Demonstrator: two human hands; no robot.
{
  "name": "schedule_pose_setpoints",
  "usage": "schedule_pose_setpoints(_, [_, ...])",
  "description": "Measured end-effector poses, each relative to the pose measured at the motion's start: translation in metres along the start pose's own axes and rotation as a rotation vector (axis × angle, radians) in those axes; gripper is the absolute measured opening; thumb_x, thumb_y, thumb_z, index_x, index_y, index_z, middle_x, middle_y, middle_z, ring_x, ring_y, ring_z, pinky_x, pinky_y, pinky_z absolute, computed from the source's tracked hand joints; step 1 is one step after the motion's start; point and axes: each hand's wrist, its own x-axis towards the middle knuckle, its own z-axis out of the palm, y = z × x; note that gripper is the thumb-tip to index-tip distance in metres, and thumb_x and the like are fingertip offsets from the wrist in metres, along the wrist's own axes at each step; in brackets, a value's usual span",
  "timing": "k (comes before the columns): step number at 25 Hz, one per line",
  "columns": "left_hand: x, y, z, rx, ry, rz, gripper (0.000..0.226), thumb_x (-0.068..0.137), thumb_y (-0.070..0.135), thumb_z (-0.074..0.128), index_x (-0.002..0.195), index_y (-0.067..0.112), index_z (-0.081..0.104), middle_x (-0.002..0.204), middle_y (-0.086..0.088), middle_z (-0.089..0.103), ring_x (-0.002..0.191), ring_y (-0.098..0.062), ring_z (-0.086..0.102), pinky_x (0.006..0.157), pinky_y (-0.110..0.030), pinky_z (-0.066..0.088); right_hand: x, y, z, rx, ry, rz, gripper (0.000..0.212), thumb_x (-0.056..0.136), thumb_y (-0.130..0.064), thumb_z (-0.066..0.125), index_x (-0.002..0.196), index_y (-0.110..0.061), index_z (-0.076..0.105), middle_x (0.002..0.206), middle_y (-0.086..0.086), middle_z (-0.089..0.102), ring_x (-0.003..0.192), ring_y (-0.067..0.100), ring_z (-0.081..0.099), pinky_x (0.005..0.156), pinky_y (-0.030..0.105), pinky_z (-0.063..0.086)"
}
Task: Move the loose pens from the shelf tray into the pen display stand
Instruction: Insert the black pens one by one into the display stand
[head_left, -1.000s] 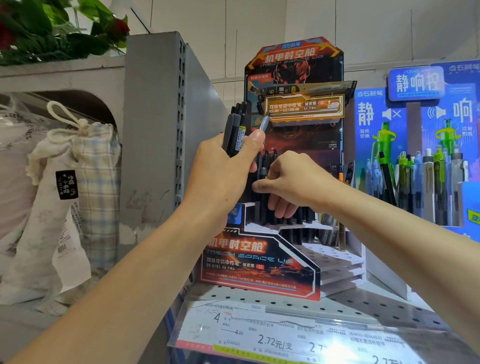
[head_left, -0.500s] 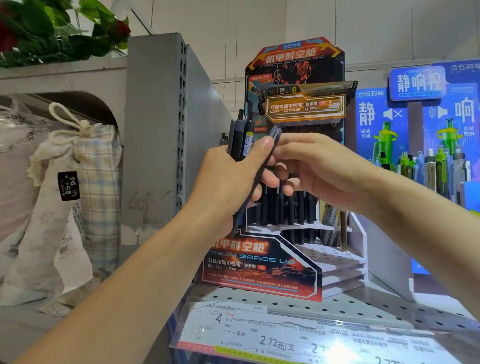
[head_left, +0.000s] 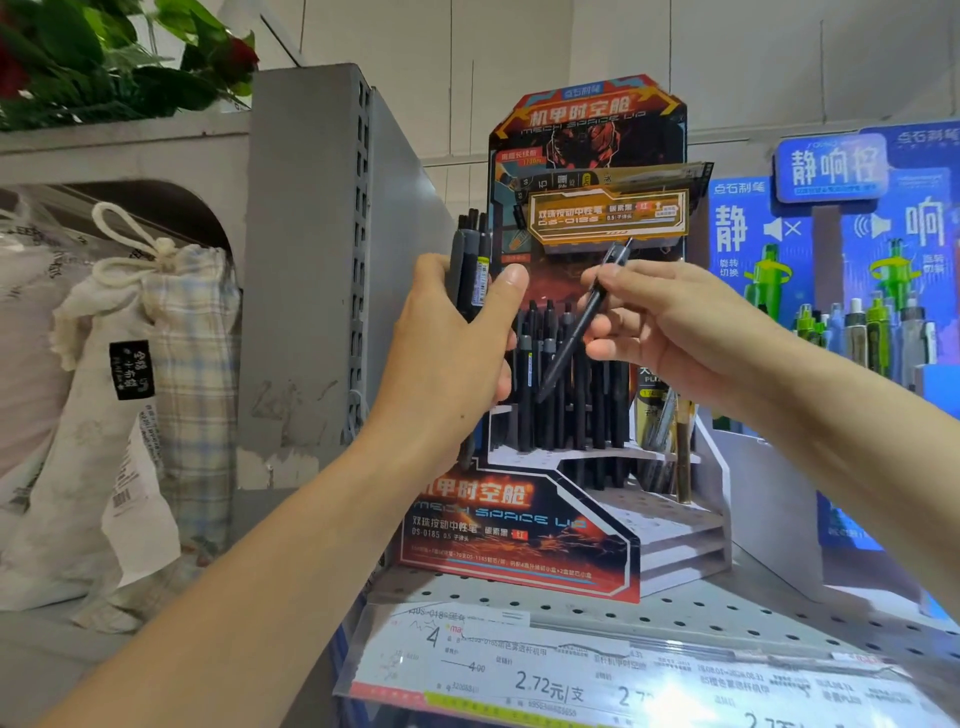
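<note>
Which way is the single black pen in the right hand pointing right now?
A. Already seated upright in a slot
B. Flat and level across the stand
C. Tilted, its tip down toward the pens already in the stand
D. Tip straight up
C: the right hand pinches the single pen at a slant, clicker end up and tip aimed down-left at the pens standing in the display stand, not yet seated.

left hand (head_left: 447, 338) bare | right hand (head_left: 670, 322) bare | forearms unsleeved
</note>
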Motion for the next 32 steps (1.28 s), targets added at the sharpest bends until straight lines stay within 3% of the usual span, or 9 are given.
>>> schedule_pose_setpoints(3, [0.001, 0.0, 0.002, -0.018, -0.029, 0.019, 0.014, 0.1, 0.039, 0.057, 0.103, 0.026, 0.056, 0.072, -0.003, 0.064, 0.041, -0.01, 0.048, 0.039, -0.02, 0.041, -0.002, 0.009, 0.004, -0.214, 0.014, -0.043, 0.032, 0.101, -0.02, 0.061, 0.111, 0.01, 0.062, 0.083, 0.007, 0.048, 0.064, 0.013, 0.057, 0.06, 0.03, 0.059])
schedule_pose_setpoints(9, [0.0, -0.001, 0.003, -0.013, -0.094, -0.018, 0.022, 0.099, 0.04, 0.059, 0.102, 0.02, 0.07, 0.072, -0.003, 0.074, 0.043, -0.009, 0.05, 0.041, -0.019, 0.043, -0.005, 0.016, 0.012, -0.322, -0.018, -0.059, 0.016, 0.101, -0.017, 0.061, 0.105, -0.004, 0.069, 0.086, 0.01, 0.059, 0.067, 0.014, 0.06, 0.062, 0.032, 0.06])
schedule_pose_setpoints(13, [-0.001, -0.001, 0.005, -0.061, -0.11, -0.041, 0.019, 0.1, 0.041, 0.056, 0.103, 0.023, 0.061, 0.066, -0.002, 0.068, 0.041, -0.01, 0.043, 0.038, -0.02, 0.038, -0.006, 0.017, 0.013, -0.364, -0.008, -0.065, 0.011, 0.101, -0.017, 0.061, 0.1, -0.01, 0.069, 0.081, 0.005, 0.059, 0.067, 0.015, 0.06, 0.065, 0.036, 0.061])
schedule_pose_setpoints(17, [0.0, -0.001, 0.008, -0.068, -0.068, -0.057, 0.029, 0.102, 0.039, 0.053, 0.121, 0.018, 0.052, 0.072, -0.001, 0.065, 0.043, -0.009, 0.045, 0.039, -0.02, 0.038, -0.007, 0.019, 0.011, -0.425, -0.032, -0.03, 0.013, 0.1, -0.018, 0.063, 0.096, -0.006, 0.066, 0.079, 0.009, 0.059, 0.068, 0.017, 0.064, 0.067, 0.039, 0.063])
schedule_pose_setpoints(20, [0.0, -0.001, 0.009, -0.075, -0.057, -0.049, 0.023, 0.101, 0.037, 0.055, 0.107, 0.017, 0.062, 0.071, 0.002, 0.066, 0.046, -0.008, 0.047, 0.04, -0.02, 0.04, -0.007, 0.023, 0.015, -0.434, -0.024, -0.033, 0.015, 0.094, -0.013, 0.071, 0.103, -0.006, 0.061, 0.075, 0.011, 0.064, 0.066, 0.021, 0.068, 0.067, 0.043, 0.063])
schedule_pose_setpoints(22, [0.0, -0.001, 0.008, -0.08, -0.071, -0.042, 0.026, 0.101, 0.038, 0.055, 0.105, 0.015, 0.066, 0.069, 0.002, 0.068, 0.047, -0.009, 0.049, 0.042, -0.02, 0.043, -0.006, 0.024, 0.017, -0.432, -0.011, -0.024, 0.018, 0.09, -0.012, 0.075, 0.098, -0.005, 0.06, 0.072, 0.013, 0.067, 0.066, 0.025, 0.07, 0.067, 0.044, 0.064])
schedule_pose_setpoints(32, [0.001, -0.001, 0.005, -0.103, -0.056, -0.03, 0.03, 0.106, 0.039, 0.043, 0.12, 0.014, 0.055, 0.081, -0.004, 0.077, 0.044, -0.011, 0.056, 0.045, -0.024, 0.051, -0.007, 0.024, 0.015, -0.503, -0.067, 0.056, 0.016, 0.093, -0.012, 0.072, 0.091, 0.004, 0.07, 0.07, 0.012, 0.068, 0.067, 0.022, 0.072, 0.062, 0.035, 0.063])
